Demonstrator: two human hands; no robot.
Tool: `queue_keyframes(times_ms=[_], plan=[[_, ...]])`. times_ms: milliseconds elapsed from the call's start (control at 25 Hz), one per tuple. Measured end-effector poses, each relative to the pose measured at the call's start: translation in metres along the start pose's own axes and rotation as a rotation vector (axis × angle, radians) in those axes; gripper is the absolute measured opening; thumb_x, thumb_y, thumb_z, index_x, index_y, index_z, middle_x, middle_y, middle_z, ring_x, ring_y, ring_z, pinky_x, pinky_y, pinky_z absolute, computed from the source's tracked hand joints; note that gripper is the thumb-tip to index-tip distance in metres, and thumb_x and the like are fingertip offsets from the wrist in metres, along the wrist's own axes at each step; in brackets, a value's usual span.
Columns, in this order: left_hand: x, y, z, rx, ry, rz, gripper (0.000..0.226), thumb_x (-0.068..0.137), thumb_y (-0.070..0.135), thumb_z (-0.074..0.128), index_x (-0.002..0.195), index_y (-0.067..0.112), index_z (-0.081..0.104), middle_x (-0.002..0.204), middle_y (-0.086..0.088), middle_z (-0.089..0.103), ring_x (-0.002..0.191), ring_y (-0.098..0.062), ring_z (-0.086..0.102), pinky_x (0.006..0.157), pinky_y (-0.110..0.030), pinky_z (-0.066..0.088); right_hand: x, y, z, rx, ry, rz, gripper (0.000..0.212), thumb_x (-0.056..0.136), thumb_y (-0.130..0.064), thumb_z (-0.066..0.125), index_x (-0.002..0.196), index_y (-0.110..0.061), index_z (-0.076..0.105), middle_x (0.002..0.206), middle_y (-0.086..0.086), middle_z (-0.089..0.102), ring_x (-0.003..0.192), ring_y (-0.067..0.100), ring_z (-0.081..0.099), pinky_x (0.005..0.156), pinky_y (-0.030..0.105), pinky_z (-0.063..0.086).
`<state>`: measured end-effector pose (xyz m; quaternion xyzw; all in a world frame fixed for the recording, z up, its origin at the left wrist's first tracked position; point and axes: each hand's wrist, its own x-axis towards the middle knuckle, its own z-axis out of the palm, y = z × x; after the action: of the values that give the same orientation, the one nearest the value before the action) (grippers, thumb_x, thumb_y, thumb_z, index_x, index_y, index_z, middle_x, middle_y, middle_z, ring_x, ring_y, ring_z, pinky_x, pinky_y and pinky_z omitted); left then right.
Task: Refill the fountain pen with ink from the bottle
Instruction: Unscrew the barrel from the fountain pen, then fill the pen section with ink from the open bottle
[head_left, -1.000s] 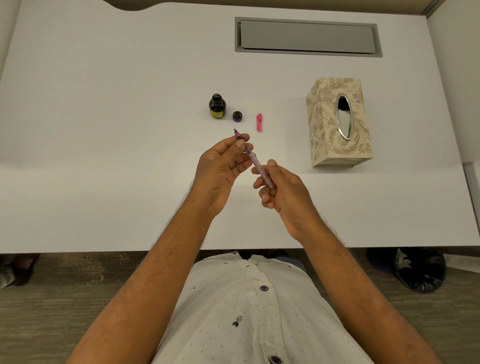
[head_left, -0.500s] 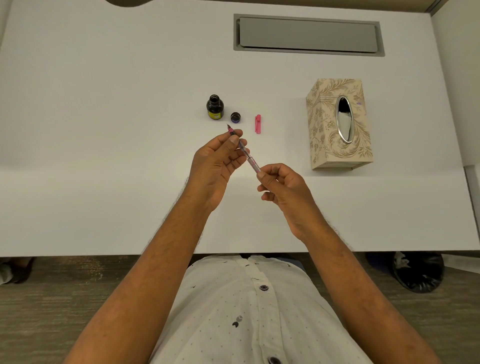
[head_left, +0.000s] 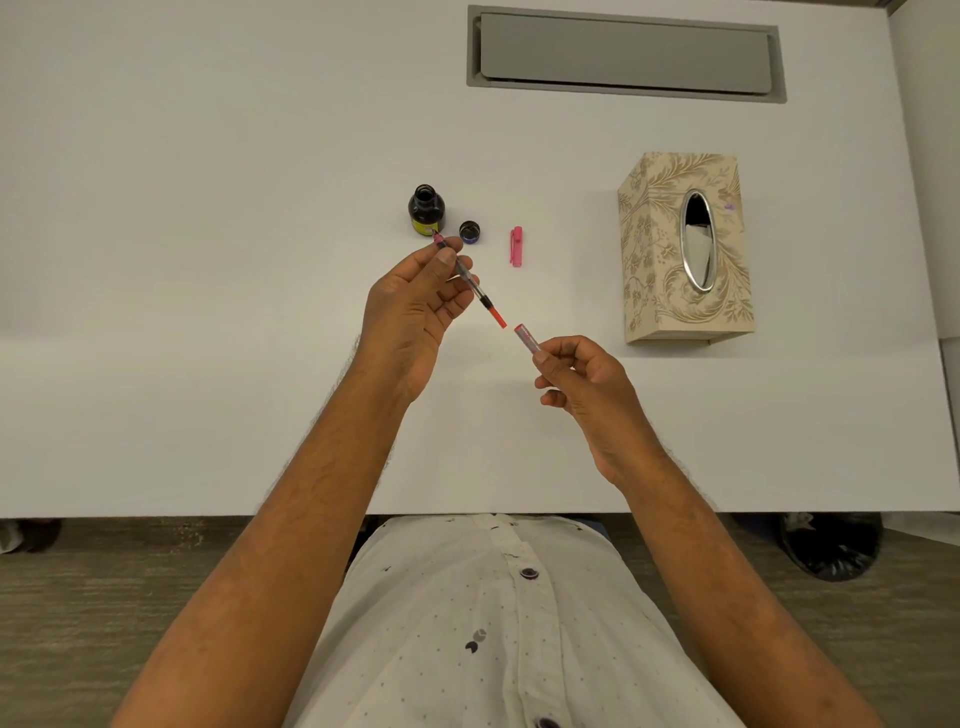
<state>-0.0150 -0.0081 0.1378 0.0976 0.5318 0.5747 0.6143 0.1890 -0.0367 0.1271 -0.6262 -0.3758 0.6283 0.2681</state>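
My left hand (head_left: 415, 306) pinches the front part of the fountain pen (head_left: 475, 291), nib pointing away toward the ink bottle, with its clear converter and red end exposed. My right hand (head_left: 582, 374) holds the pen's translucent pink barrel (head_left: 525, 336), pulled off and a short gap away from the converter's red tip. The open dark ink bottle (head_left: 426, 209) with a yellow label stands on the white table just beyond the nib. Its dark lid (head_left: 469, 232) lies to the right of it, and the pink pen cap (head_left: 516, 246) lies further right.
A patterned tissue box (head_left: 685, 244) stands at the right of the white table (head_left: 208, 260). A grey cable hatch (head_left: 623, 52) is set into the far side. The table's near edge runs just in front of my shirt. A dark bin (head_left: 831, 545) sits on the floor at the right.
The barrel has come off the pen: my right hand drew it back and to the right, while my left hand moved the front part slightly toward the bottle.
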Motion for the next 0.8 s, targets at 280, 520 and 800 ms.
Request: queue_keyframes(times_ms=[280, 520, 800], plan=[[0.01, -0.001, -0.004, -0.005, 0.006, -0.024, 0.032, 0.1, 0.012, 0.059, 0.13, 0.001, 0.063, 0.099, -0.007, 0.073, 0.091, -0.02, 0.07, 0.084, -0.03, 0.056, 0.041, 0.007, -0.006, 0.148, 0.09, 0.114, 0.006, 0.098, -0.02, 0.067, 0.101, -0.022, 0.072, 0.086, -0.007, 0.06, 0.079, 0.009, 0.049, 0.068, 0.025, 0.043], [0.012, -0.009, -0.007, 0.008, 0.012, -0.05, 0.025, 0.1, 0.012, 0.059, 0.123, 0.004, 0.067, 0.099, -0.007, 0.073, 0.092, -0.021, 0.07, 0.086, -0.031, 0.057, 0.084, 0.008, -0.002, 0.029, 0.136, 0.09, 0.007, 0.099, -0.022, 0.065, 0.101, -0.02, 0.071, 0.082, -0.004, 0.06, 0.074, 0.01, 0.049, 0.063, 0.022, 0.043], [0.011, -0.014, -0.01, 0.019, 0.011, -0.068, 0.023, 0.1, 0.013, 0.06, 0.12, 0.007, 0.069, 0.099, -0.006, 0.074, 0.094, -0.021, 0.07, 0.086, -0.032, 0.057, 0.127, 0.001, 0.012, -0.148, 0.237, 0.011, 0.014, 0.098, -0.025, 0.065, 0.099, -0.014, 0.072, 0.079, -0.003, 0.068, 0.068, 0.009, 0.059, 0.06, 0.021, 0.051]])
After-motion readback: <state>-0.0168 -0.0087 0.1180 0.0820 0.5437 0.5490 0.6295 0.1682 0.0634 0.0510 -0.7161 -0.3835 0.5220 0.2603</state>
